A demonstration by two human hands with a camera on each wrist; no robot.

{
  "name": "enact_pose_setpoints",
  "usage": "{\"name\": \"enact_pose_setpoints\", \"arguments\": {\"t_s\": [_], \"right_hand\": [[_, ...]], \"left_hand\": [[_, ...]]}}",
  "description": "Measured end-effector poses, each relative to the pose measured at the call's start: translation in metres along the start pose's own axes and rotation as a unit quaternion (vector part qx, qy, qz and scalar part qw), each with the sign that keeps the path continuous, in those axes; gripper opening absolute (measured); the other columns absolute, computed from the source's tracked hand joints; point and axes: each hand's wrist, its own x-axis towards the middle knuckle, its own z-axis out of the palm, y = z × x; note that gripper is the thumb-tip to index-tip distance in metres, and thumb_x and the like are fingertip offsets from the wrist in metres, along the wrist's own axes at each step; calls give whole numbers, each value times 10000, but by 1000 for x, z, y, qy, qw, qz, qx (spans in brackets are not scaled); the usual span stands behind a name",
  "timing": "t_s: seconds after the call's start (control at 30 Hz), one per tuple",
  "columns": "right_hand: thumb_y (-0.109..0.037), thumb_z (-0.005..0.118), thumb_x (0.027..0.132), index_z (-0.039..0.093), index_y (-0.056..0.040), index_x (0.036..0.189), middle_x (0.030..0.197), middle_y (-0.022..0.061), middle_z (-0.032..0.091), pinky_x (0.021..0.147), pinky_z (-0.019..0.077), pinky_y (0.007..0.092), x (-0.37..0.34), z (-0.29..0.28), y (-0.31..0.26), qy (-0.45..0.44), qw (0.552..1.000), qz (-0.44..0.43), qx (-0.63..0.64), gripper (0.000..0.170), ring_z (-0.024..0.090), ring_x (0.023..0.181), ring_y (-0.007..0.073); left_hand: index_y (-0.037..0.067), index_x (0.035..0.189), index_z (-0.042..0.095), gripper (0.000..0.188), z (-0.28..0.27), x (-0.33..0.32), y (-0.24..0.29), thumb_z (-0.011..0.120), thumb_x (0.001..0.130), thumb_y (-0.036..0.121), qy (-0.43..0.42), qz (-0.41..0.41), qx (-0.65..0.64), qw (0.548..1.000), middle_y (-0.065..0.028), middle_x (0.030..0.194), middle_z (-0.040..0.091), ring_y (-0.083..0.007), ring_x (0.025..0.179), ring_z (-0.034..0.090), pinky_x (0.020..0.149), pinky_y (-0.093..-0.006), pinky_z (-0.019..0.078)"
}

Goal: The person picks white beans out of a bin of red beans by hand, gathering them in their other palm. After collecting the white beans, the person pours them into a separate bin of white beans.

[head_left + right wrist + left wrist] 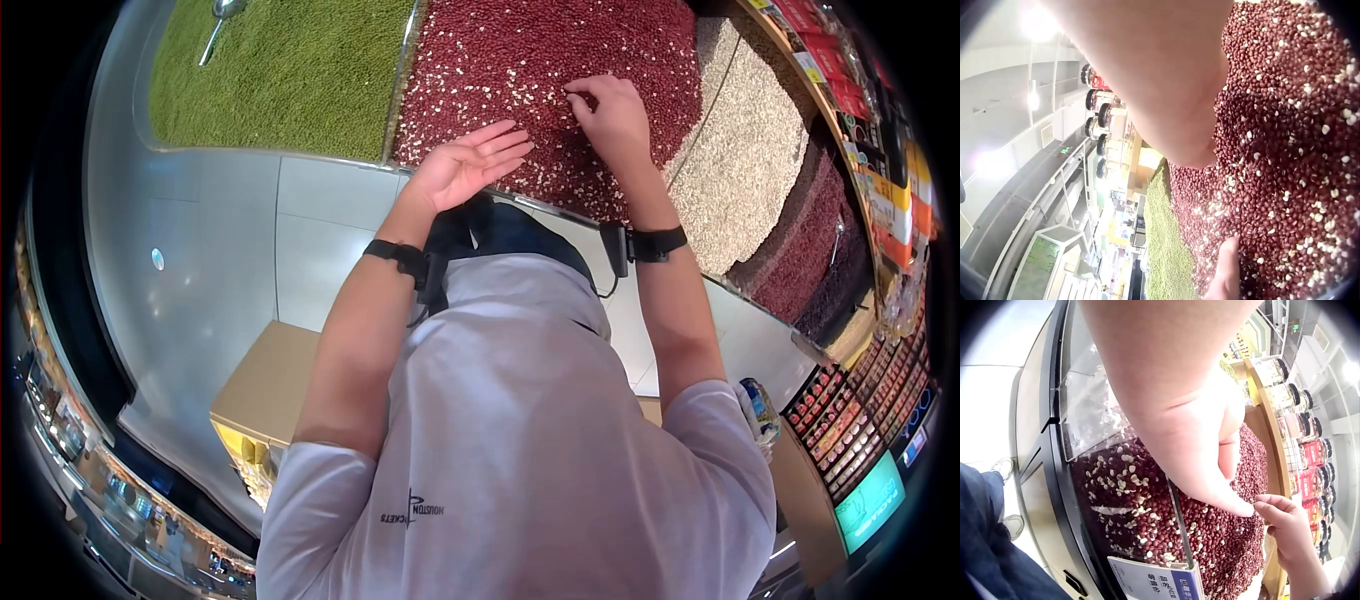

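Observation:
My left hand (474, 165) is held palm up over the near edge of a bin of small dark red beans (470, 60), fingers straight and the palm bare. To its right, my right hand (612, 118) is over the same beans, its thumb and forefinger brought together at the tips. Whether anything small sits between those tips I cannot tell. Pale flat grains (515, 85) lie scattered among the beans. In the left wrist view the right hand (1288, 528) overlaps the left fingertips. Only a fingertip (1229, 265) shows low in the right wrist view.
Green beans (280, 80) fill the bin to the left, with a metal scoop (225, 10) on them, beyond a clear divider (403, 80). Pale grains (745, 150) lie to the right. A price sign (1154, 580) stands at the bin's front. Jars (1307, 447) line a shelf behind.

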Motion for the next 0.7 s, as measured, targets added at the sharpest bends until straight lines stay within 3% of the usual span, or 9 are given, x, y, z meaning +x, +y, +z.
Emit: {"name": "enact_pose_setpoints", "arguments": {"t_s": [0.1,0.43,0.7], "right_hand": [[-223,690,787,736,-152,873,875,42,673,793,495,365,1,8,-4,-6,1000,3,-9,120,606,855,254],[-317,711,785,739,-148,884,864,46,673,787,510,360,4,23,-8,-66,993,39,-86,198,621,882,244],[-298,699,798,723,-129,924,882,74,675,794,514,387,6,35,-4,-83,995,36,-41,213,628,888,275]], "left_hand": [[-76,1445,263,700,-3,-1,1,441,769,-42,-24,-1,-14,1000,-265,1479,329,-364,1389,330,1149,-427,321],[-71,1406,347,607,0,-2,4,431,818,57,37,-20,-38,998,-249,1429,417,-357,1328,427,1104,-438,381],[-65,1391,381,575,2,-2,5,433,842,96,62,-30,-29,997,-240,1404,455,-349,1313,450,1090,-430,396]]}}
